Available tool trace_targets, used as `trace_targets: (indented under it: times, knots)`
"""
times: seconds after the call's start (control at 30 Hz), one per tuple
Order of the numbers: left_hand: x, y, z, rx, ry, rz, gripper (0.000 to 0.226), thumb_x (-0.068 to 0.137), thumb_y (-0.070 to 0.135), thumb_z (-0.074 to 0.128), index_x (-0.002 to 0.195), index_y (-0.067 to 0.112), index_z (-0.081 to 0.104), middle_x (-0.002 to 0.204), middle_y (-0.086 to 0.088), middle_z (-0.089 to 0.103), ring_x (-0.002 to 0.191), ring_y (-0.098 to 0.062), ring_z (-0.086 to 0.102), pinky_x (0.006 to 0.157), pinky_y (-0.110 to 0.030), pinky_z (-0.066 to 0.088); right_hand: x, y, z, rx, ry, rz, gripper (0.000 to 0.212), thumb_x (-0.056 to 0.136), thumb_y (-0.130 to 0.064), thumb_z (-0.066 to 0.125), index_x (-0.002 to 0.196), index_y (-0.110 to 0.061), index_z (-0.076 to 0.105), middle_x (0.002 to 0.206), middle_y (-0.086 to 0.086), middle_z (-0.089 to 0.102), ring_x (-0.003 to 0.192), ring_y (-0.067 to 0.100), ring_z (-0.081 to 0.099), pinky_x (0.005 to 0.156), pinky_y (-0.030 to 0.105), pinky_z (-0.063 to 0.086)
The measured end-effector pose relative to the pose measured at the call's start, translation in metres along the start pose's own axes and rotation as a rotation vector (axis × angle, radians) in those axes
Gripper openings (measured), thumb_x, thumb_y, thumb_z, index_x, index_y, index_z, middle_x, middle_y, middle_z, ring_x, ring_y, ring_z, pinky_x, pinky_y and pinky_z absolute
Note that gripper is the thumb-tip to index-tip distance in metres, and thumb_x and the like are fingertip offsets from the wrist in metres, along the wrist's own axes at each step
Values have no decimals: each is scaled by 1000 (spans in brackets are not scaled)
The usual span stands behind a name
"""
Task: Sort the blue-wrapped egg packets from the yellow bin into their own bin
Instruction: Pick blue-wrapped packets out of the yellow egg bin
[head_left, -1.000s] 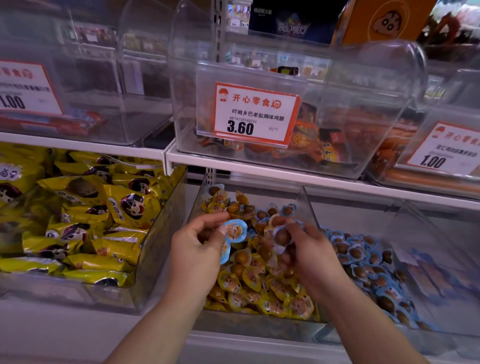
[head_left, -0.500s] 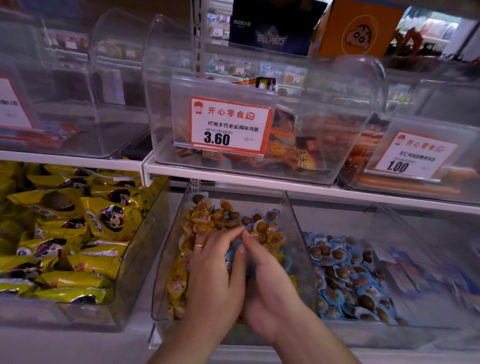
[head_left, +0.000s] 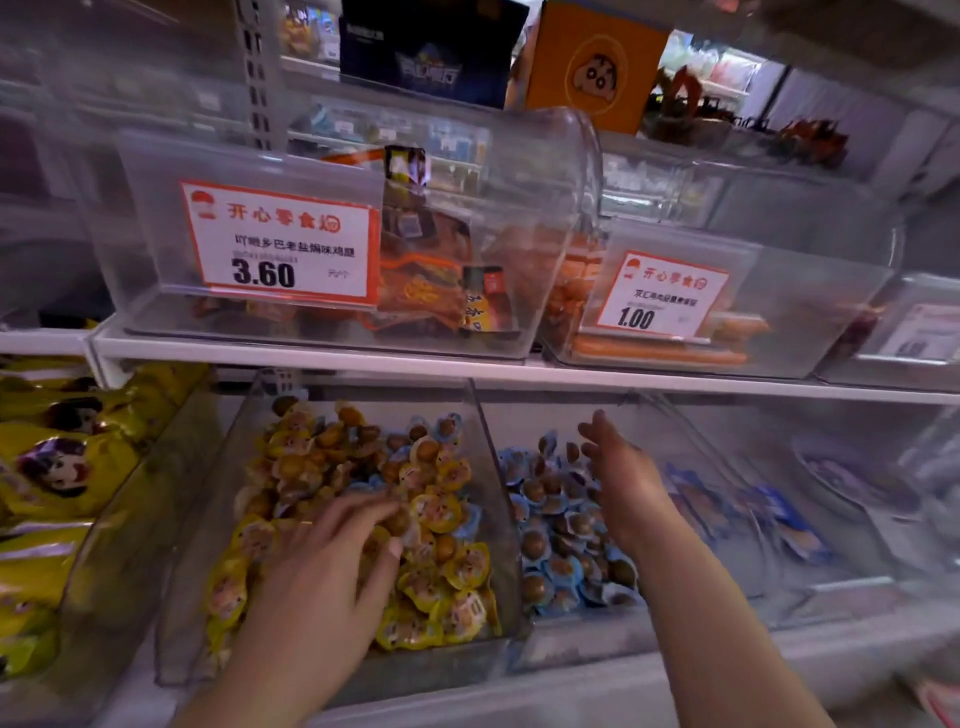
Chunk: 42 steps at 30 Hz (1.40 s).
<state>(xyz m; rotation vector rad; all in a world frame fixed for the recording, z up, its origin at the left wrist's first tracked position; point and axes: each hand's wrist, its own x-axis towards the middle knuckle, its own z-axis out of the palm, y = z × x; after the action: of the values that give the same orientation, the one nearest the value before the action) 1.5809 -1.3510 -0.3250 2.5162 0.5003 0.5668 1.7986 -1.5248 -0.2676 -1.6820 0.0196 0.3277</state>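
Observation:
A clear bin (head_left: 205, 587) on the lower shelf holds a heap of yellow-wrapped egg packets (head_left: 441, 571). A few blue-wrapped egg packets (head_left: 445, 427) lie mixed in near its back and right side. My left hand (head_left: 332, 566) rests on this heap, fingers stretched forward among the packets. To the right stands a second clear bin (head_left: 724, 499) filled with blue-wrapped egg packets (head_left: 550, 525). My right hand (head_left: 618, 467) hovers over these with straight fingers and nothing visible in it; it is blurred.
Yellow snack bags (head_left: 57, 467) fill the bin at the left. Flat blue packets (head_left: 779, 519) lie in a bin at the right. A white shelf edge (head_left: 467, 370) runs overhead, carrying clear bins with price tags 3.60 (head_left: 280, 244) and 1.00 (head_left: 660, 296).
Both hands were together over the yellow bin with blue packets between them. My right hand has swung right over the blue bin and opened; my left hand stays in the yellow bin.

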Motion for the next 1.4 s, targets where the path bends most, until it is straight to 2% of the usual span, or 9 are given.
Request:
trace_targets:
  times: [0.13, 0.27, 0.37, 0.47, 0.57, 0.7, 0.83, 1.2, 1.4]
  knots:
    - [3, -5, 9, 146, -235, 62, 55, 94, 68, 22, 145, 50, 32, 155, 36, 8, 143, 0, 21, 116, -33, 22, 18, 24, -16, -117, 198, -91, 29, 100, -32, 50, 97, -12, 70, 117, 19, 70, 105, 34, 62, 89, 42, 45]
    - [4, -1, 11, 224, -204, 23, 47, 92, 63, 30, 133, 49, 49, 149, 33, 26, 135, -4, 37, 112, -36, 25, -2, 12, 2, -154, 231, -440, 22, 92, -16, 52, 88, -27, 71, 87, -10, 75, 87, 4, 67, 80, 27, 56]
    - [3, 1, 5, 258, -99, -35, 39, 84, 53, 37, 112, 45, 63, 123, 24, 51, 110, -10, 56, 97, -36, 35, -37, 4, 32, -252, 71, -705, 24, 84, -22, 48, 88, -31, 70, 81, -19, 72, 70, -3, 65, 57, 11, 46]
    - [2, -7, -3, 239, -49, -76, 37, 83, 48, 43, 113, 44, 63, 115, 19, 55, 106, -13, 59, 94, -37, 37, -48, 4, 79, -495, -233, -782, 29, 87, -27, 49, 107, -34, 69, 101, -14, 73, 88, 1, 66, 72, 15, 52]
    - [-1, -18, -11, 234, -42, -101, 45, 80, 49, 38, 121, 43, 56, 123, 18, 53, 111, -16, 53, 96, -35, 40, -25, 3, 130, -880, -470, -619, 40, 94, -31, 53, 132, -23, 58, 132, 7, 63, 119, 24, 60, 98, 35, 50]
    - [-6, -28, -19, 186, -37, -144, 42, 81, 53, 38, 119, 42, 54, 123, 20, 50, 114, -14, 49, 93, -32, 42, 11, 12, 166, -1385, -610, -521, 58, 68, -66, 39, 110, -30, 56, 125, 11, 57, 129, 35, 46, 105, 44, 36]
    - [-7, -34, -21, 142, -53, -161, 41, 87, 50, 41, 126, 40, 50, 126, 17, 44, 113, -15, 48, 92, -32, 42, 32, 29, 185, -1472, -519, -457, 105, 57, -81, 39, 152, -39, 22, 147, 16, 36, 135, 45, 32, 114, 58, 28]
    - [-11, -35, -22, 84, -31, -141, 47, 90, 47, 42, 136, 37, 43, 134, 12, 41, 124, -16, 43, 103, -35, 38, 52, 13, 216, -1424, -680, -301, 49, 72, -53, 66, 111, -24, 72, 111, 4, 70, 99, 22, 67, 94, 40, 54]
    - [-9, -36, -18, 104, 3, -125, 54, 89, 46, 43, 142, 38, 35, 136, 11, 42, 127, -17, 40, 106, -36, 36, 64, 14, 223, -1229, -729, -101, 39, 78, -56, 59, 97, -24, 68, 93, -1, 72, 80, 14, 71, 66, 26, 53]
